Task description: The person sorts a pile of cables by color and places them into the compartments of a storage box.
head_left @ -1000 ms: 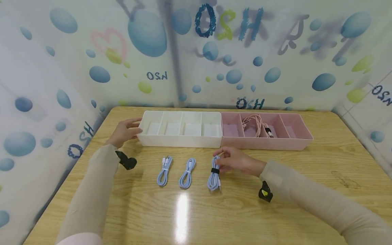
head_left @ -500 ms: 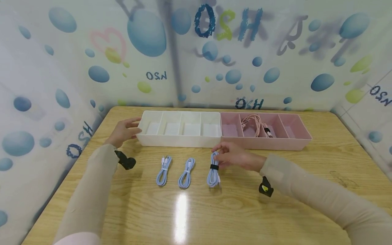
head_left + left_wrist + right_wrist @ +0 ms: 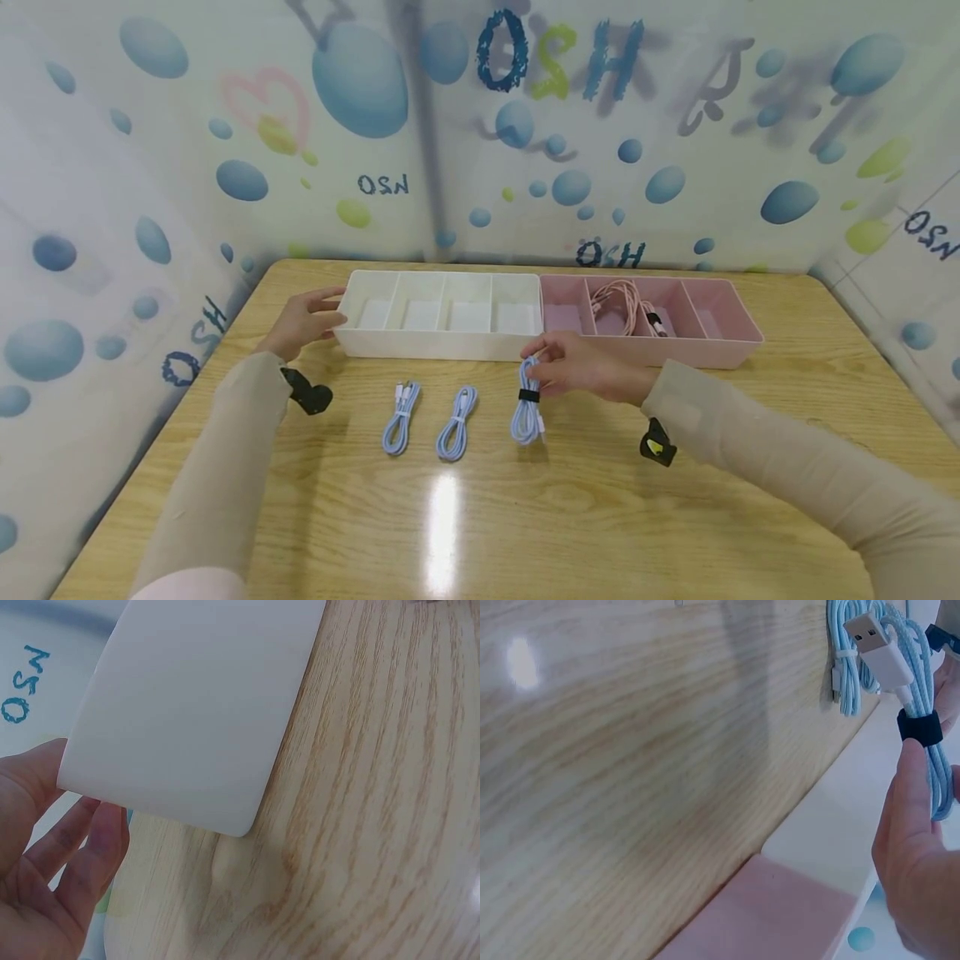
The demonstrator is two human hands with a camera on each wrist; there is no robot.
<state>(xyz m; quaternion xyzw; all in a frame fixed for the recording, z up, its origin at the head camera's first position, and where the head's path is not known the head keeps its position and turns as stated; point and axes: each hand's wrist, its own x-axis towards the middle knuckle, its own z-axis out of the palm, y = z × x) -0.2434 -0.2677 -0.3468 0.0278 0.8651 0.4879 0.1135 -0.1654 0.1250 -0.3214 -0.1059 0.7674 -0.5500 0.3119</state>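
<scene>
While my left hand rests with straight fingers against the left end wall of the white tray, near the table's back left corner, nothing on that side is actually gripped; I judge a nudge from it could slide the tray along the back edge and shove the pink tray butted against it. In front of the white tray, two coiled blue cables lie loose on the wood, side by side and apart. Next to the right, my right hand pinches the third coiled blue cable by its upper loops, thumb and fingers curled round the strands above its black strap. The coil hangs just off the table, close to the front wall where the two trays meet. The wrist view shows the white USB plug sticking free out of the bundle. I think that plug could catch on a tray rim or divider, and the pinch is light enough that a snag could pull the coil loose. Further right, a pink cable already lies in one pink compartment.
</scene>
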